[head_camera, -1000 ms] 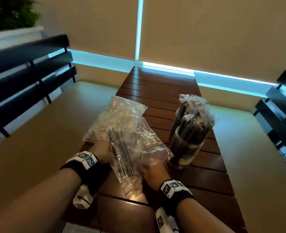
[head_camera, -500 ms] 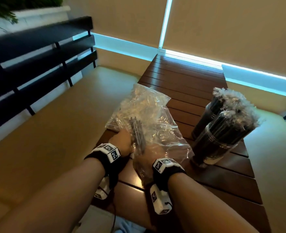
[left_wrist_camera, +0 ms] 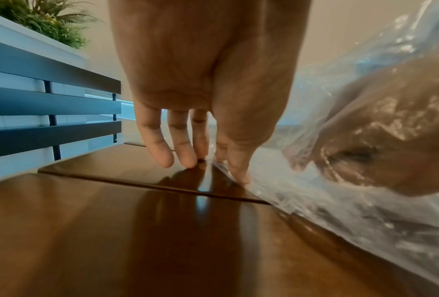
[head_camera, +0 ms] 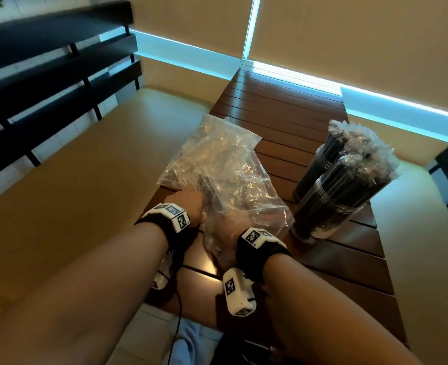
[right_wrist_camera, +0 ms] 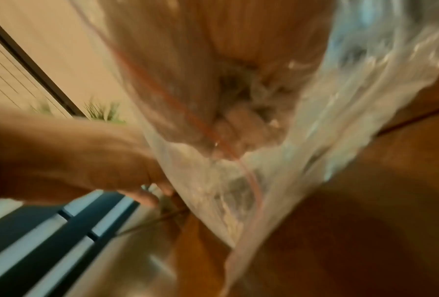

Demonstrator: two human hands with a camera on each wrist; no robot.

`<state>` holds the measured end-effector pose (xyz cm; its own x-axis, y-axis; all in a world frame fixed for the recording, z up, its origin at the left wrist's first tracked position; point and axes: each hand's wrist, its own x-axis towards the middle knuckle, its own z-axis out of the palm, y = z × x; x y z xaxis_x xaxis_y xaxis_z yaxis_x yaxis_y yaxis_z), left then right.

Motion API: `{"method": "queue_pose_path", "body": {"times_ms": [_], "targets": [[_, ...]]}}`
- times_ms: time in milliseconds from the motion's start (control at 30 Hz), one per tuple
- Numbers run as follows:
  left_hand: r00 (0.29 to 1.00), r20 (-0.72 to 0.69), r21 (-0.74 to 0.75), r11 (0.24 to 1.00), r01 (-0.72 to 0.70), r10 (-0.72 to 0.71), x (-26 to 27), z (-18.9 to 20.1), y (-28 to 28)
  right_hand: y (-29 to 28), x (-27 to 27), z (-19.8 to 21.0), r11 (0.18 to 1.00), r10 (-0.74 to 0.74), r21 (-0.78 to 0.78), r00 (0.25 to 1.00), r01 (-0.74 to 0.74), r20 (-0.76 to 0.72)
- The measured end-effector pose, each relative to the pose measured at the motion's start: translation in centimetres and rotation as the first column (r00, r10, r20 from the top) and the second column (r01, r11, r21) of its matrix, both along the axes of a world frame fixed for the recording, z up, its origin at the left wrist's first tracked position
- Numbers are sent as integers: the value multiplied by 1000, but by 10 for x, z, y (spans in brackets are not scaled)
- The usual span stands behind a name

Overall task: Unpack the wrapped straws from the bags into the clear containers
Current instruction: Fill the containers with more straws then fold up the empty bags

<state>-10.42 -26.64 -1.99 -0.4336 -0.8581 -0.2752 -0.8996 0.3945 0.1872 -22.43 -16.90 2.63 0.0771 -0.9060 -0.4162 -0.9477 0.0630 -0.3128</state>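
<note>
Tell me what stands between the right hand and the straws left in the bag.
Nothing visible does. The right hand is already inside the clear bag, so the plastic no longer separates it from the dark straws. The left hand presses on the bag's near edge from outside. Whether the right fingers touch straws is blurred.

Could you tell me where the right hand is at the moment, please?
In the head view, the right hand is inside the bag's near end, right of the left hand.
</note>
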Motion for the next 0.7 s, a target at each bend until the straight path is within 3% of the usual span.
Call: {"method": "queue_pose_path", "body": {"times_ms": [167,333,467,533,633,700], "targets": [[1000,-14,27,1000,7,-7,-5,12,4,33,-51,-6,962,-267,-36,959,272,97],[1000,-5,63,998,23,-23,-5,4,-6,91,-109,3,916,-400,-71,913,395,-78],[997,79,15,1000,20,-22,-8,7,-2,132,-147,6,880,-461,-162,885,446,-71],[995,101,-17,1000,3,-1,-14,14,8,145,-158,9,808,-526,-273,848,522,63],[988,150,-31,999,25,-20,-20,19,18,141,-158,25,602,-544,-493,774,628,322],[979,199,-34,999,41,-34,-24,30,24,127,-150,46,506,-533,-589,766,630,360]]}}
